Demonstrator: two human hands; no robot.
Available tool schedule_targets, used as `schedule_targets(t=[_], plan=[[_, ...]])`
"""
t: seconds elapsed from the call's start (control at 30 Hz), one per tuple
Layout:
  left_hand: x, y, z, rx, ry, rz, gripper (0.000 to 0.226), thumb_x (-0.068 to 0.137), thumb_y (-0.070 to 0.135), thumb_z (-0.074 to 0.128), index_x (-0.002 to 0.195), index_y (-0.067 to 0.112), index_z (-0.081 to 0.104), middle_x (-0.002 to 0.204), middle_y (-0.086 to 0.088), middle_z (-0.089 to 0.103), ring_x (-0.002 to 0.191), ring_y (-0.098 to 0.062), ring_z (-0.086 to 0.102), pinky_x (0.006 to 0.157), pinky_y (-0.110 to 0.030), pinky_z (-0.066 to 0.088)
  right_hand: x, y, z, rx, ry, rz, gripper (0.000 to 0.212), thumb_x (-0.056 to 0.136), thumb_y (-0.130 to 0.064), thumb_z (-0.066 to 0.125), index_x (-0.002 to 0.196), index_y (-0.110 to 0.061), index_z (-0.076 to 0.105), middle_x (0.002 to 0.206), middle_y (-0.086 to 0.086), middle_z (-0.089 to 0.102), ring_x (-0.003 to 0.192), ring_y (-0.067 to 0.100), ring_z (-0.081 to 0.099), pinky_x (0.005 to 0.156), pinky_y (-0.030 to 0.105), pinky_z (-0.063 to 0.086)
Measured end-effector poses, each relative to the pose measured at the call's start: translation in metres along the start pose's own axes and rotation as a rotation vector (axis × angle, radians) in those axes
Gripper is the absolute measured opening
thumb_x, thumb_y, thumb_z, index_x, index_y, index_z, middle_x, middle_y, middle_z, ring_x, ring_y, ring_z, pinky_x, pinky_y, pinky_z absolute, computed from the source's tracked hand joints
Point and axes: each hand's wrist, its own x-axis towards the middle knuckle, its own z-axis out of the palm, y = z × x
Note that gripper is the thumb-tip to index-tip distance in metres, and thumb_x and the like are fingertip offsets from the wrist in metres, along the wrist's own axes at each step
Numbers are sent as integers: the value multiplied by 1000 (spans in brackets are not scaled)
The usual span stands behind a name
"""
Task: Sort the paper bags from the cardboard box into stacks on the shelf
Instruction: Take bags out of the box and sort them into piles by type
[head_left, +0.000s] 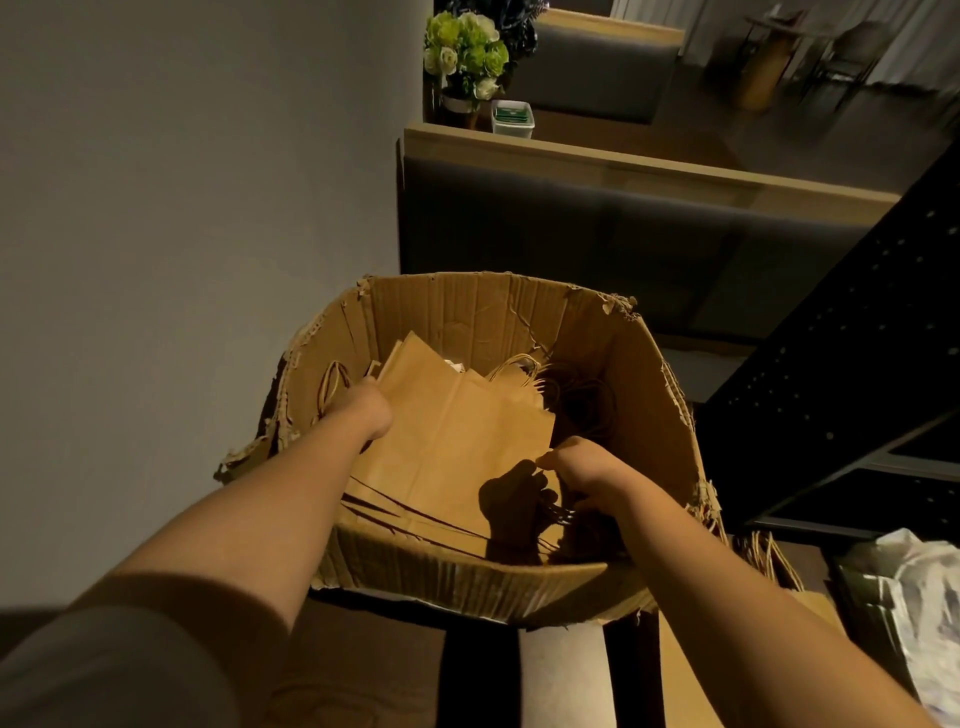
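A torn, open cardboard box (467, 306) stands in front of me, holding several flat brown paper bags (457, 436) with twisted paper handles. My left hand (363, 408) reaches into the box on the left and grips the left edge of the top bags; its fingers are hidden beneath them. My right hand (576, 470) is inside the box at the right, fingers curled down onto the bags' near right edge and handles. A black perforated metal shelf (841, 374) stands at the right.
A grey wall fills the left. Behind the box is a dark booth seat with a wooden top (623, 161), carrying flowers (467, 52) and a small white container (513, 118). More bag handles (763, 558) and a white plastic bag (919, 597) lie at the lower right.
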Motion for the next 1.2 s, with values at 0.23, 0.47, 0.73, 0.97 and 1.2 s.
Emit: schedule_targets(t=[0.23, 0.47, 0.73, 0.97, 1.2], plan=[[1, -4, 18, -164, -112, 24, 39, 96, 10, 41, 133, 2, 45, 123, -20, 54, 106, -34, 54, 87, -39, 48, -5, -5, 1, -64, -21, -38, 15, 97, -19, 54, 85, -11, 53, 117, 19, 63, 110, 31, 60, 94, 44, 50], [-4, -3, 11, -294, -163, 72, 32, 94, 13, 41, 125, 7, 50, 114, -16, 57, 100, -33, 57, 89, -43, 50, -5, -4, 2, -86, 17, -56, 13, 96, -19, 55, 85, -12, 53, 116, 21, 63, 88, 23, 56, 78, 37, 49], [-30, 20, -19, -294, 15, 376, 15, 101, 18, 42, 116, 15, 42, 110, -8, 55, 96, -23, 53, 78, -34, 43, -6, 1, 0, -18, 61, -56, 25, 94, -20, 56, 116, -7, 51, 101, 10, 62, 78, 16, 55, 69, 32, 48], [-65, 37, -78, -147, 194, 706, 31, 101, 27, 44, 132, 27, 41, 118, 3, 55, 105, -17, 56, 75, -30, 44, -19, -19, -8, 17, 359, -356, 52, 89, -15, 64, 137, -16, 41, 138, 7, 44, 112, 17, 54, 84, 27, 53], [-90, 49, -102, 51, 228, 951, 30, 100, 26, 46, 130, 33, 46, 111, 16, 55, 101, -6, 54, 81, -25, 45, -53, -74, -46, 55, 443, -832, 67, 84, -23, 73, 141, -31, 38, 136, -7, 51, 126, 9, 46, 103, 31, 42]])
